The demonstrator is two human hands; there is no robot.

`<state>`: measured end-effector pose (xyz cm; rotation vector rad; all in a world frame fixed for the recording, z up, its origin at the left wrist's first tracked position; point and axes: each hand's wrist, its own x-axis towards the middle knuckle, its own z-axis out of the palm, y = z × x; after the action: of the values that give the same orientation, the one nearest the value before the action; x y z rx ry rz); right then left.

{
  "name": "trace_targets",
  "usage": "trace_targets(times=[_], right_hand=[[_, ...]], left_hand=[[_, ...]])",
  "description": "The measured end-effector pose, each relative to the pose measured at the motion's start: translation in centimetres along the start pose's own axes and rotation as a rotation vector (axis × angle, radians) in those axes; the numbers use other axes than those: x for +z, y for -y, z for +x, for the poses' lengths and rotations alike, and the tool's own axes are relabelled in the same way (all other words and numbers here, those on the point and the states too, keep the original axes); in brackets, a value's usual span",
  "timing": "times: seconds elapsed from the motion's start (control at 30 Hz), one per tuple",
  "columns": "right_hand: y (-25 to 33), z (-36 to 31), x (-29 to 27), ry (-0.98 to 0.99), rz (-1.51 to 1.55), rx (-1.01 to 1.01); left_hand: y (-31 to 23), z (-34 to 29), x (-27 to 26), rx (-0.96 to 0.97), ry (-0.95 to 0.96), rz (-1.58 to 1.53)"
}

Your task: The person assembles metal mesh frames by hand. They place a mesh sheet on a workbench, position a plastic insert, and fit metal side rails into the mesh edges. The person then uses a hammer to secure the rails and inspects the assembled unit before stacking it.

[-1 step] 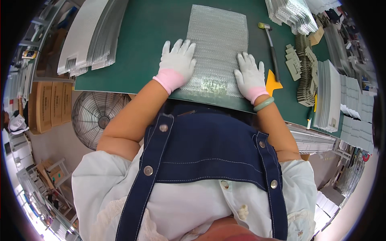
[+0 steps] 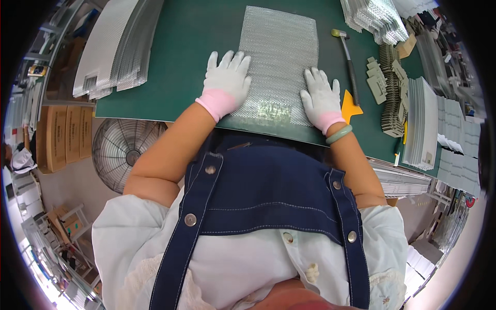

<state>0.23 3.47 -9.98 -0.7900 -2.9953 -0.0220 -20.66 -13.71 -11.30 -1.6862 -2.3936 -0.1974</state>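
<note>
A silvery mesh sheet (image 2: 279, 57) with a fine raised pattern lies flat on the green table top (image 2: 191, 31), its near end close to the front edge. On its left edge rests my left hand (image 2: 226, 81), in a white glove with a pink cuff, palm down and fingers spread. My right hand (image 2: 321, 97), gloved the same way, lies palm down at the right edge of the sheet, fingers stretched forward. Neither hand grips anything. To the right of the sheet are a hammer (image 2: 349, 62) with a black handle and a yellow-orange flat piece (image 2: 351, 106) beside my right wrist.
Stacked metal mesh panels (image 2: 111, 49) stand at the left, more mesh sheets (image 2: 376, 20) at the far right. Grey-beige plastic clips (image 2: 391, 93) form a row near white panels (image 2: 421, 124). A floor fan (image 2: 129, 152) and cardboard boxes (image 2: 64, 137) are below the table's left side.
</note>
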Motion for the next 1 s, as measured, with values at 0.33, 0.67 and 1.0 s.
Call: trace_targets(times=[0.33, 0.67, 1.0], right_hand=[[-4.3, 4.1, -3.3, 0.137, 0.307, -0.195], [-20.2, 25.9, -14.4, -0.539, 0.056, 0.490], [-22.5, 31.5, -13.9, -0.117, 0.051, 0.674]], left_hand=[[-0.8, 3.0, -3.3, 0.027, 0.176, 0.010], [-1.1, 6.4, -5.3, 0.010, 0.489, 0.062], [-0.3, 6.4, -5.4, 0.000, 0.500, -0.001]])
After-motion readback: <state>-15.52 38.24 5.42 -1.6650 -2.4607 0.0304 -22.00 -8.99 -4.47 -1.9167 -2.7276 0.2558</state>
